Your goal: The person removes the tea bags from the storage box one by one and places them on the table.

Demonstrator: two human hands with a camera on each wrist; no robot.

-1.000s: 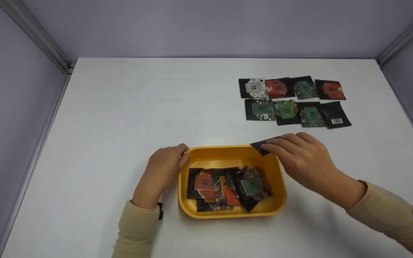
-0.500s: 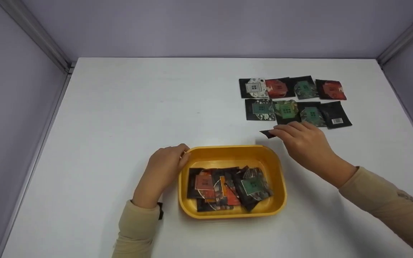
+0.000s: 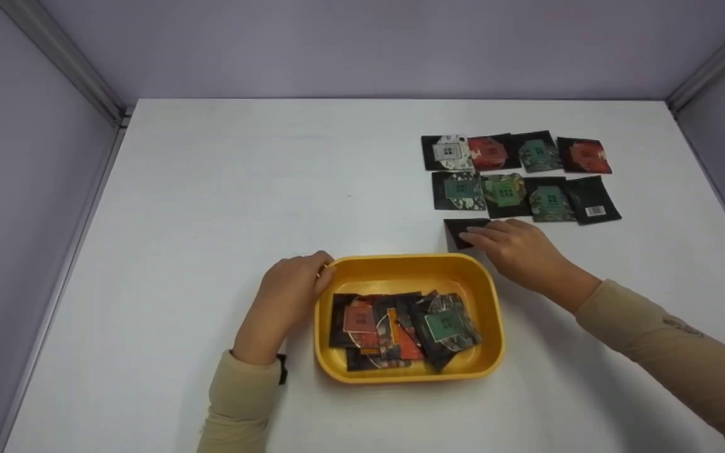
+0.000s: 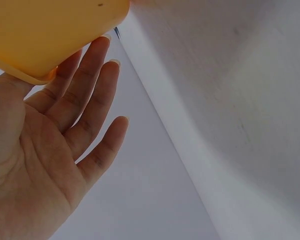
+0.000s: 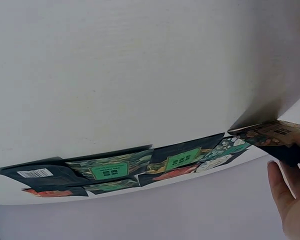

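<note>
The tub [image 3: 409, 379] stood closest, my left hand [image 3: 287, 289] gripping its far-left corner; just past its far-right edge my right hand [image 3: 520, 255] pinched a packet [image 3: 464, 224] that poked leftward, long axis unclear; farther beyond the tub, nearer my right, sat two rows of sachets [image 3: 506, 192].

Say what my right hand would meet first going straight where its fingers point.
Beyond the packet your right hand holds, the way leftward looks free over the table, though depth is unclear.
</note>
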